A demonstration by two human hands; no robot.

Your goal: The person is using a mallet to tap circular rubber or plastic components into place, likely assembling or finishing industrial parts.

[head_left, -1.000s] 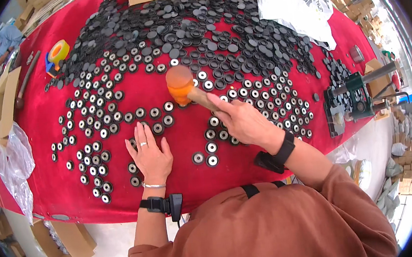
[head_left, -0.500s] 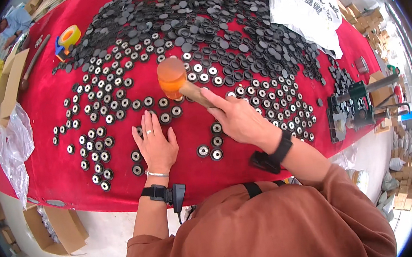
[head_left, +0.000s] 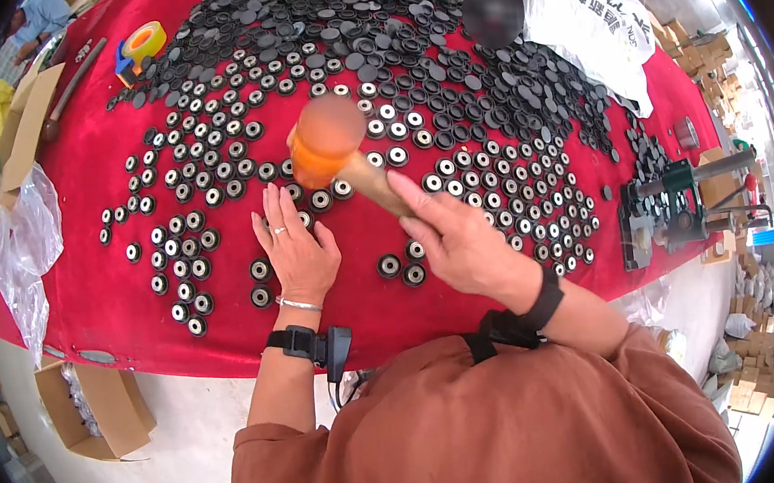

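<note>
My right hand [head_left: 466, 238] is wrapped round the wooden handle of a mallet [head_left: 329, 140] with an orange, translucent head. That head hangs over the middle of the red cloth, above several small round black parts with metal centres [head_left: 342, 189], and hides some of them. My left hand [head_left: 299, 250] lies flat, fingers stretched out, just short of the mallet head; a few of the round parts sit by its fingertips. Other such parts [head_left: 184, 291] stand in loose groups to the left and right. Behind them spreads a heap of plain black caps [head_left: 385, 32].
A green metal press-like tool [head_left: 676, 200] stands at the right edge of the red-covered table [head_left: 94, 298]. White plastic bags [head_left: 585, 22] lie at the back right. A tape dispenser [head_left: 142, 49] and a long-handled tool [head_left: 70, 90] lie at the back left. An open carton [head_left: 96, 414] sits on the floor.
The mallet head appears larger and slightly further right, raised nearer to me. My left hand stays flat near the same parts. The whole view has shifted slightly.
</note>
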